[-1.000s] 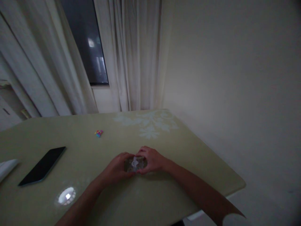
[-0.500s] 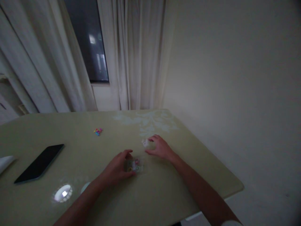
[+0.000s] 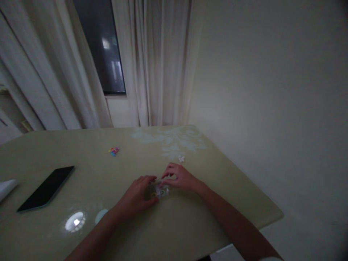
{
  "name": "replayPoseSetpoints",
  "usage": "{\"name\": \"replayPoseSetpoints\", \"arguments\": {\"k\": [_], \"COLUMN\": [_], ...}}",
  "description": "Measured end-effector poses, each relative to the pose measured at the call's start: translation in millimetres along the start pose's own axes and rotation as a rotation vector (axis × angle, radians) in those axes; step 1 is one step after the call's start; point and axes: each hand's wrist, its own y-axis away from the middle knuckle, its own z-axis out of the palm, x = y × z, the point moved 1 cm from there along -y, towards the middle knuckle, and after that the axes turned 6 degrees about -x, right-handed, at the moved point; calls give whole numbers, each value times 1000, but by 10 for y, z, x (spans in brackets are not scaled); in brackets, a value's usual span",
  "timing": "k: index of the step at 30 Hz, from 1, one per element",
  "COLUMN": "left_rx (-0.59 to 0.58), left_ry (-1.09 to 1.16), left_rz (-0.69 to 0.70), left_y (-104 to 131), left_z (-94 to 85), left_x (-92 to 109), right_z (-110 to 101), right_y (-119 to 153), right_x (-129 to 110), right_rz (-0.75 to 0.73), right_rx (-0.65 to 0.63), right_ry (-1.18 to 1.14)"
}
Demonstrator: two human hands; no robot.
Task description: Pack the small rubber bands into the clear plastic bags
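Observation:
A small clear box (image 3: pixel 159 193) with little coloured pieces in it sits near the middle of the table. My left hand (image 3: pixel 140 193) grips its left side between thumb and fingers. My right hand (image 3: pixel 178 176) is at the box's upper right, fingers and thumb curved close together over its edge; whatever lies between the fingertips is too small to make out. Just beyond my right hand lies a small cluster of white pieces (image 3: pixel 181 158). Farther left is a little pile of bright multicoloured pieces (image 3: pixel 113 151).
A dark tablet (image 3: pixel 46 188) lies on the left of the glossy table (image 3: pixel 89 145), with a white object (image 3: pixel 7 187) at the left edge. Curtains (image 3: pixel 163 65) hang behind the table, and a wall (image 3: pixel 258 90) borders its right side.
My right hand has moved down and left to the box. The white pieces, formerly at its fingertips, now lie on the table beyond it. My left hand still holds the box.

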Motion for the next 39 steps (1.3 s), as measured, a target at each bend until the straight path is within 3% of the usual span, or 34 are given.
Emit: {"name": "replayPoseSetpoints", "arguments": {"k": [5, 15, 23, 39], "left_rx": [3, -16, 5, 36], "left_ry": [-13, -79, -130, -154], "left_rz": [-10, 18, 68, 77], "left_y": [4, -18, -11, 3], "left_z": [29, -2, 67, 50], "left_x": [-30, 51, -26, -19], "right_z": [111, 126, 149, 175], "right_y": [-6, -17, -29, -20], "right_x": [-85, -106, -170, -162], "right_rz": [1, 57, 73, 54], "right_rx": [-58, -65, -133, -82], "right_ry": [83, 242, 352, 382]}}
